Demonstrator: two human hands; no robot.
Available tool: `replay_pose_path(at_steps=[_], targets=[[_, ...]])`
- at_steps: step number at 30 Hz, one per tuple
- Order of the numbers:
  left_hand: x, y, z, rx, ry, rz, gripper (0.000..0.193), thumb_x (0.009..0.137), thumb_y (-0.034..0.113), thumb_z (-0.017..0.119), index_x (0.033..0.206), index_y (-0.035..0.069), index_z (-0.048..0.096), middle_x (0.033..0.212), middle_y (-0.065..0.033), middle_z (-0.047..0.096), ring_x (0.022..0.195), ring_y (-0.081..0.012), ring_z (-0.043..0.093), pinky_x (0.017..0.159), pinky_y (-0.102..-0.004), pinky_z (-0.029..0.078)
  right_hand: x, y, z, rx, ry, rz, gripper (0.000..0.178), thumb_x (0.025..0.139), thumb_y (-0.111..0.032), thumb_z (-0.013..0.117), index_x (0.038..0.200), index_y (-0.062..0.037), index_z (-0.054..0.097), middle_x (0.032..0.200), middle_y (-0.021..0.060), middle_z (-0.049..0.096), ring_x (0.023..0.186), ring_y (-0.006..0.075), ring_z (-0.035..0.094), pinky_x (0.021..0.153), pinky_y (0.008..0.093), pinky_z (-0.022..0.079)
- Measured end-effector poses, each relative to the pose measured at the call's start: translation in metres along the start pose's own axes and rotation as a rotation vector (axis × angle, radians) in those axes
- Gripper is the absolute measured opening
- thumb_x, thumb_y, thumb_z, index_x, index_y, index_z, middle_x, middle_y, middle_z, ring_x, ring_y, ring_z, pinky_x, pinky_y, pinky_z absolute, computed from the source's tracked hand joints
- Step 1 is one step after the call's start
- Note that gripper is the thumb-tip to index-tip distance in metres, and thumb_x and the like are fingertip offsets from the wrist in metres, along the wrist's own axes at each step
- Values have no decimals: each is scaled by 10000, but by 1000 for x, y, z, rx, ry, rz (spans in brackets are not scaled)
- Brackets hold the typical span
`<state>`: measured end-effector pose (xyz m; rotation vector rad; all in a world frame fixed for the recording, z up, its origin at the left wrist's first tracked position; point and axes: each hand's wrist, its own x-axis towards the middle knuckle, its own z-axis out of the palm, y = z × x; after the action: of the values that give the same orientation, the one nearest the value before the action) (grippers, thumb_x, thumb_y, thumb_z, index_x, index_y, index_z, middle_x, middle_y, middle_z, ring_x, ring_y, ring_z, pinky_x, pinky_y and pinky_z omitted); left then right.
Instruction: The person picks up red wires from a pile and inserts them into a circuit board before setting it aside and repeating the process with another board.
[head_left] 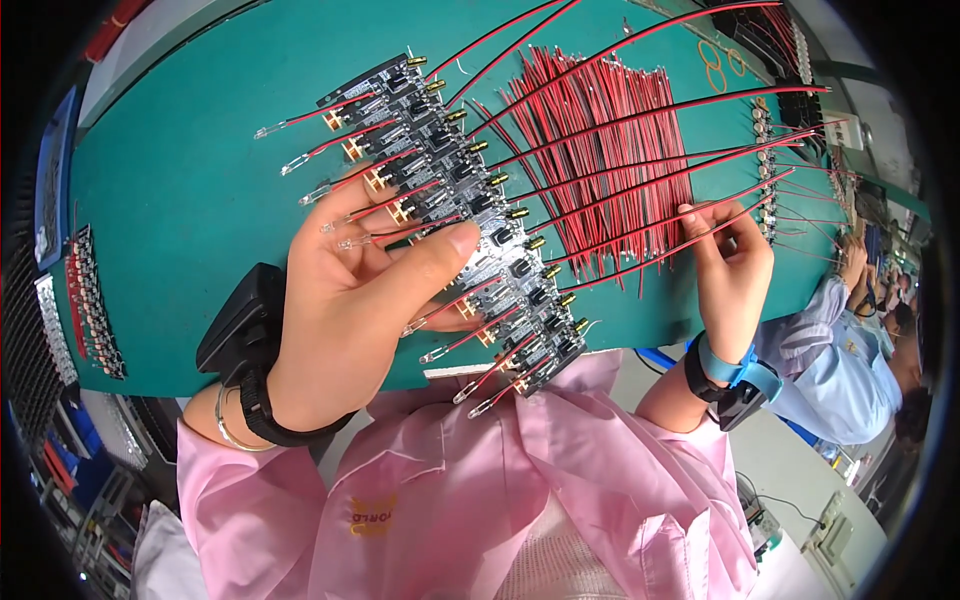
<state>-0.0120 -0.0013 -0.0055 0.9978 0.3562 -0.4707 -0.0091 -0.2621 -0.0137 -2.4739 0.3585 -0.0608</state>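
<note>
My left hand (365, 290) holds a strip of joined black circuit boards (500, 245) slantwise above the table, its thumb pressed on the boards' face. Short red and black leads with clear LEDs (320, 190) stick out along the strip's left side. From its right side, long red and black wires (640, 115) fan out past a pile of loose wires. My right hand (730, 265) is closed in a pinch by the pile's right edge, on a red and black wire (622, 271) that runs from the strip. The fingertips partly hide the exact grip.
The loose red wire pile (610, 150) lies on the green table mat (200, 220). More wired board strips rest at the left edge (95, 300) and right (765, 170). Rubber bands (712, 65) lie at the back. Another person's blue sleeve (835, 375) shows at the right.
</note>
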Motion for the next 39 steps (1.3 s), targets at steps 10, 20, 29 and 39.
replay_pose_path(at_steps=[10,20,29,39], targets=[[0,-1,0,-30,-8,-10,285,778,-18,550,1048,0,460,946,-78,579,787,-157,598,588,-310,553,-2,9,-16,418,-80,76,102,775,-86,621,798,-5,565,675,-37,534,617,23,439,554,154,327],[-1,-1,2,-46,3,-12,280,777,-33,537,1044,2,460,950,-75,576,790,-162,598,592,-318,553,1,16,-14,479,-71,24,106,778,-69,613,845,4,574,716,-9,571,657,41,488,607,159,362],[0,0,7,-44,0,-12,271,780,-33,529,1040,2,459,944,-74,574,784,-161,598,591,-309,553,-3,36,-14,420,316,-71,96,807,-104,585,824,-13,560,710,-7,554,593,34,433,526,165,312],[4,-3,8,-27,-22,-14,271,784,-26,530,1044,3,459,944,-75,576,782,-158,598,585,-302,551,-7,48,-19,247,237,-4,99,812,-91,571,794,1,540,697,0,541,620,35,448,545,164,323]])
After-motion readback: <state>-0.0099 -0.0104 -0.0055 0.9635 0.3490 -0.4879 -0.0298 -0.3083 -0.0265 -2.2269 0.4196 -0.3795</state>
